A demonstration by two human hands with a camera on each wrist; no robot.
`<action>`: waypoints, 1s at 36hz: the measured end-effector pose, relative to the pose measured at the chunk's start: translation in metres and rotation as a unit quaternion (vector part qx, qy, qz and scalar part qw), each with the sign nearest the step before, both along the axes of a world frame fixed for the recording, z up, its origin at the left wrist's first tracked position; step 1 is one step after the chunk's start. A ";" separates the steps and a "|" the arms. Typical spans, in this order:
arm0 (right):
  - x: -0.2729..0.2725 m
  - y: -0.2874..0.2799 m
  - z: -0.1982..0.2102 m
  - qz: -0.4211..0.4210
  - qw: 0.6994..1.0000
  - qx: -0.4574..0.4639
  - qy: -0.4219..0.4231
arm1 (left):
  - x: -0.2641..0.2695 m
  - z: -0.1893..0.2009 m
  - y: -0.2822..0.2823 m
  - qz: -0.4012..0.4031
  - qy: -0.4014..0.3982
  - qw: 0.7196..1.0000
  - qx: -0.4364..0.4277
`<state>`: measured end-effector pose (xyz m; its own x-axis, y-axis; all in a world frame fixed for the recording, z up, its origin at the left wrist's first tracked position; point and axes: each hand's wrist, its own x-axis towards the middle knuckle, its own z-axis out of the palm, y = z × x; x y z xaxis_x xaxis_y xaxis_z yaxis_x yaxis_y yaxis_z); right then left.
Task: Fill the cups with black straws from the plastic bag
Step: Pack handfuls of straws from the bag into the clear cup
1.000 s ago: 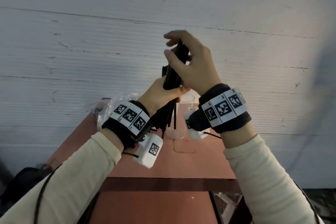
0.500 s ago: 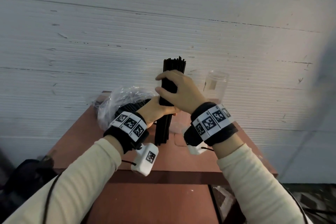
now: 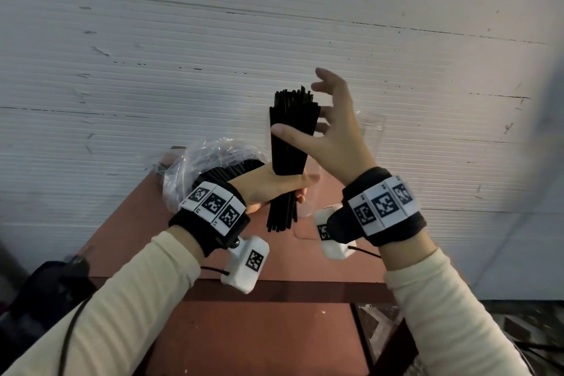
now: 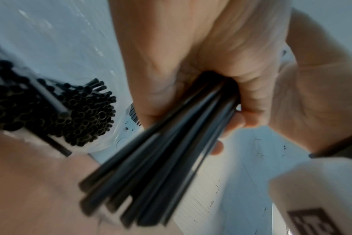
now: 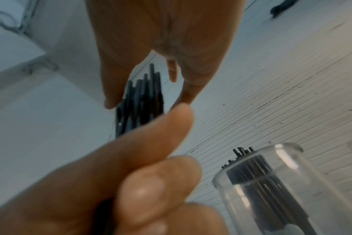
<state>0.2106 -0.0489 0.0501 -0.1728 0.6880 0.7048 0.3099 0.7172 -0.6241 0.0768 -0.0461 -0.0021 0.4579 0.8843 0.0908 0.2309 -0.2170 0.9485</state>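
An upright bundle of black straws (image 3: 291, 146) is gripped round its lower half by my left hand (image 3: 274, 189), above the table. The same grip fills the left wrist view, straws (image 4: 161, 159) fanning toward the camera. My right hand (image 3: 317, 119) stands open beside the bundle's top, thumb touching its front, fingers spread behind. A clear plastic bag (image 3: 207, 162) holding more straws (image 4: 70, 111) lies at the back left. One clear cup (image 3: 370, 131) stands behind my right hand. In another cup (image 5: 271, 182) dark straws show; whether inside or behind it, I cannot tell.
The reddish-brown table (image 3: 213, 253) is narrow and ends against a white ribbed wall (image 3: 152, 55). A dark bag (image 3: 45, 290) sits on the floor to the left. The table's front edge runs just under my wrists.
My right hand has let go of the bundle's middle, opened and risen toward the straw tops. The left hand keeps hold of the bundle, which stays upright.
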 end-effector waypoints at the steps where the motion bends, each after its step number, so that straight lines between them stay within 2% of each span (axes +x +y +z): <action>1: 0.004 -0.003 0.004 -0.009 1.000 -0.015 -0.014 | 0.000 0.004 -0.002 -0.016 0.019 1.000 0.011; 3: 0.012 -0.007 0.009 0.012 0.997 -0.050 -0.065 | 0.000 0.009 -0.005 -0.052 0.036 0.998 0.023; 6: 0.016 -0.011 0.009 0.095 0.975 -0.107 -0.171 | 0.001 0.009 -0.006 -0.085 0.009 0.996 0.002; 9: 0.016 -0.006 0.002 0.085 0.965 -0.100 -0.228 | 0.005 0.006 -0.005 -0.107 0.000 0.994 -0.008; 12: 0.018 -0.002 0.002 0.072 0.973 -0.098 -0.198 | 0.011 0.007 -0.004 -0.071 -0.013 0.997 0.009; 15: 0.024 0.000 0.016 0.040 0.988 -0.077 -0.130 | 0.016 0.010 -0.001 0.023 -0.027 0.996 0.076; 19: 0.036 0.001 0.043 0.012 0.999 -0.031 0.007 | 0.019 0.011 0.009 0.157 -0.051 0.960 0.227; 21: 0.042 0.007 0.055 -0.018 0.998 -0.010 0.060 | 0.019 0.009 0.019 0.198 -0.046 0.945 0.256; 25: 0.048 0.027 0.067 -0.074 0.992 0.001 0.098 | 0.018 0.002 0.041 0.212 0.017 0.968 0.130; 28: 0.047 0.043 0.064 -0.093 0.993 -0.010 0.065 | 0.020 -0.003 0.051 0.206 0.039 0.976 0.067; 32: 0.045 0.064 0.051 -0.122 0.988 -0.084 -0.045 | 0.026 -0.005 0.058 0.205 0.056 0.974 0.084; 36: 0.044 0.077 0.038 -0.115 0.963 -0.209 -0.127 | 0.030 -0.010 0.062 0.205 0.049 0.974 0.084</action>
<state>0.2547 0.0278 0.0883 -0.1125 0.9433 0.3124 0.6109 0.3136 -0.7269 0.1066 0.0161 -0.0125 0.0842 0.9709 0.2243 0.4187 -0.2387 0.8762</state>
